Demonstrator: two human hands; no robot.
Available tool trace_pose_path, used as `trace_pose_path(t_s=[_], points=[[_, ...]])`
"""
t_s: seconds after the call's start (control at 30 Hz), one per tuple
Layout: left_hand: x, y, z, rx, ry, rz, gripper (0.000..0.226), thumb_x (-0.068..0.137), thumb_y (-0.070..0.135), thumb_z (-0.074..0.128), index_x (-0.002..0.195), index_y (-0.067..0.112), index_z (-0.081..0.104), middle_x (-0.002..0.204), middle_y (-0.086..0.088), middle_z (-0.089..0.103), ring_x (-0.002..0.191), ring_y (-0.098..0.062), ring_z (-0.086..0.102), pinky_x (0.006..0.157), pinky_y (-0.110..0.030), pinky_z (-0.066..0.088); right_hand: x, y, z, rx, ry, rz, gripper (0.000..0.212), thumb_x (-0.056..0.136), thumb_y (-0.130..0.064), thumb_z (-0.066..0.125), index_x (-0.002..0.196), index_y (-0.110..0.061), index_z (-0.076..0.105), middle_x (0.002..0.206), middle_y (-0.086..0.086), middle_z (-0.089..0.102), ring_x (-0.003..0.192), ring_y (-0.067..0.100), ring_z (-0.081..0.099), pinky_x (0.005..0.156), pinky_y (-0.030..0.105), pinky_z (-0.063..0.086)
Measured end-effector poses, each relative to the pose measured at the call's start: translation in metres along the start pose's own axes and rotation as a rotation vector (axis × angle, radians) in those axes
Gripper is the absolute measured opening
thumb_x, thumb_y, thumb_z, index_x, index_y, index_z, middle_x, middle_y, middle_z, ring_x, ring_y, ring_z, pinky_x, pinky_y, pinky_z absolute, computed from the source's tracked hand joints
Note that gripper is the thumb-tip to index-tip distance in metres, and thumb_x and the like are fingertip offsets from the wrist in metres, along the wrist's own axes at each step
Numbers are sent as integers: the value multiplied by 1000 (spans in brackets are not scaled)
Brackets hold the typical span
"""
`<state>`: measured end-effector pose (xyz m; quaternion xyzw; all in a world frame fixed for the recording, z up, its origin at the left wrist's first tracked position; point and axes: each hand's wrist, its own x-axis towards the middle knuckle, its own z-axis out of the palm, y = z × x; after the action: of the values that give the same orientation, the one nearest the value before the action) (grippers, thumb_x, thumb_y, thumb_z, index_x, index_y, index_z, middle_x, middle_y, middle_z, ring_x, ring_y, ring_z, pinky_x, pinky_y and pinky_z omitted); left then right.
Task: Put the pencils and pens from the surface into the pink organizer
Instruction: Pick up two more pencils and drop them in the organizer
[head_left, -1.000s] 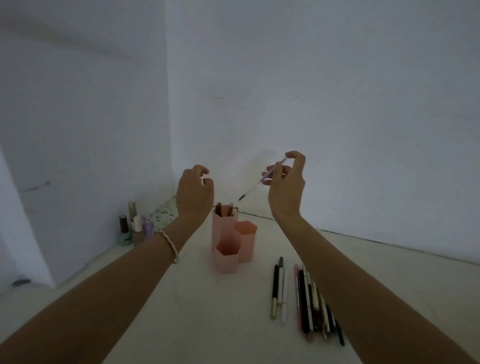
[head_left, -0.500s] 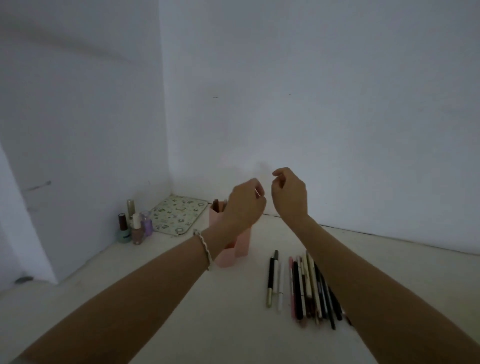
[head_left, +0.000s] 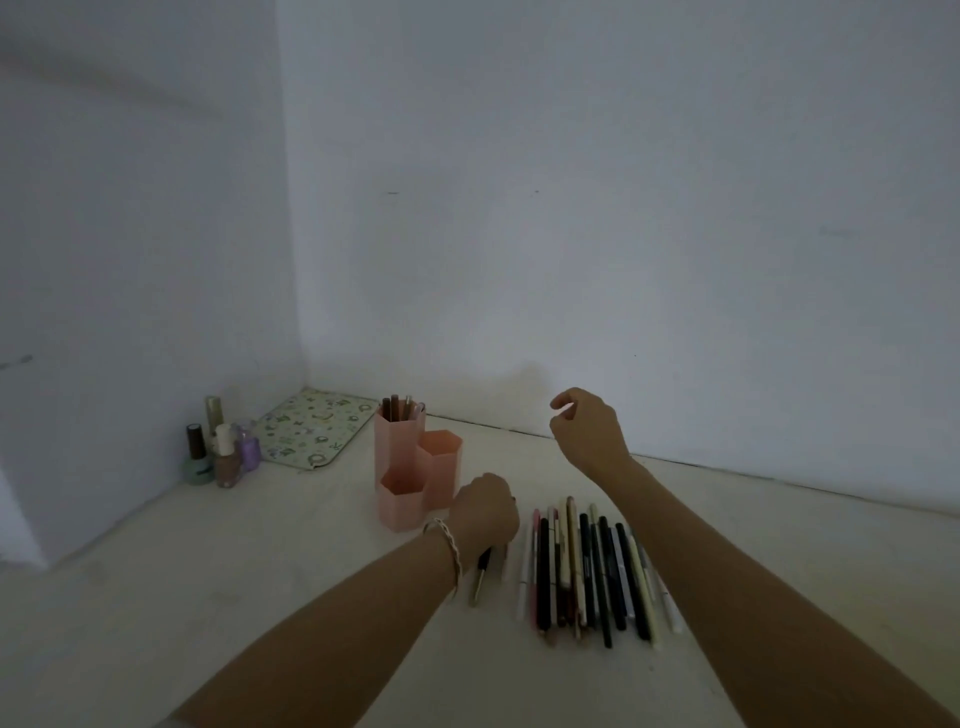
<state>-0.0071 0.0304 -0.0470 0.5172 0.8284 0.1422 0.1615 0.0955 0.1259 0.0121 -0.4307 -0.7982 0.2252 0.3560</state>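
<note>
Pens (head_left: 587, 566) lie in a row right of the pink organizer (head_left: 410, 462), whose tallest cup holds a few. Left hand (head_left: 483, 514) rests curled on the leftmost pen (head_left: 480, 571); grip unclear. Right hand (head_left: 587, 431) hovers, fingers loosely apart, empty.

Two bare forearms reach forward from the bottom of the view. The left hand (head_left: 485, 512) is lowered, back of the hand up, fingers curled downward and hidden beneath it, so their grasp cannot be made out. A pale braided bracelet (head_left: 448, 551) circles the left wrist. The right hand (head_left: 589, 431) is raised higher and farther forward, wrist bent, fingers loosely curled and holding nothing.
</note>
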Motion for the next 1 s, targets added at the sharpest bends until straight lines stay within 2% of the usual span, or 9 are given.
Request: trace_pose_path(t_s=[0.1,0.23,0.37,0.47,0.53,0.67,0.77,0.87,1.0], points=[[2,6,-34,-25,121,49,38,84,15,62,117,9,44,108,-8,57,94,-24,60,67,-31,49,-4,4,13,-102,-105,26,23,87,-11,55,110,-12,61,93,1,63,69,14,56,62,25,44],[0,15,-97,-290,403,224,40,83,14,67,115,12,43,90,-8,59,77,-22,60,59,-26,48,-15,10,42,-305,-306,38,29,89,-15,54,117,-9,59,112,6,63,93,20,60,79,29,49],[-4,4,-118,-358,576,299,39,83,9,64,116,15,45,88,-7,60,72,-18,58,52,-19,40,-28,15,67,-490,-425,12,20,88,-22,54,104,-8,56,94,5,61,90,22,60,73,30,48],[-5,-10,-126,-444,707,295,41,83,6,62,119,18,47,91,-8,58,79,-21,60,61,-29,53,-31,18,82,-508,-416,-11,8,88,-15,53,92,-8,53,85,3,56,81,19,55,69,29,46],[-4,-22,-139,-554,853,302,43,83,5,62,120,20,47,94,-8,58,80,-20,63,65,-30,57,-26,12,83,-314,-329,75,17,87,-14,55,96,-1,62,89,9,65,76,20,58,66,27,45],[1,-52,-163,-670,1079,288,43,85,4,62,122,22,47,96,-6,58,78,-15,66,66,-26,57,1,-17,55,93,55,141,15,87,-13,59,94,-3,69,88,13,73,73,21,65,65,23,48],[6,-73,-155,-644,1056,257,42,87,3,59,121,22,47,98,-7,57,79,-16,65,65,-30,58,14,-45,34,364,342,112,12,90,-13,57,99,-9,64,91,8,70,73,20,63,62,27,51],[13,-89,-133,-559,959,226,39,88,3,58,118,24,47,97,-6,57,80,-18,64,64,-33,59,17,-75,30,512,467,30,15,92,-16,54,105,-12,63,87,0,65,88,27,63,77,42,53],[19,-104,-109,-277,932,162,20,90,18,55,110,19,58,103,-3,60,96,-19,58,78,-25,46,14,-103,41,550,491,-156,16,94,-18,54,108,-15,62,85,-6,66,89,19,60,76,31,49]])
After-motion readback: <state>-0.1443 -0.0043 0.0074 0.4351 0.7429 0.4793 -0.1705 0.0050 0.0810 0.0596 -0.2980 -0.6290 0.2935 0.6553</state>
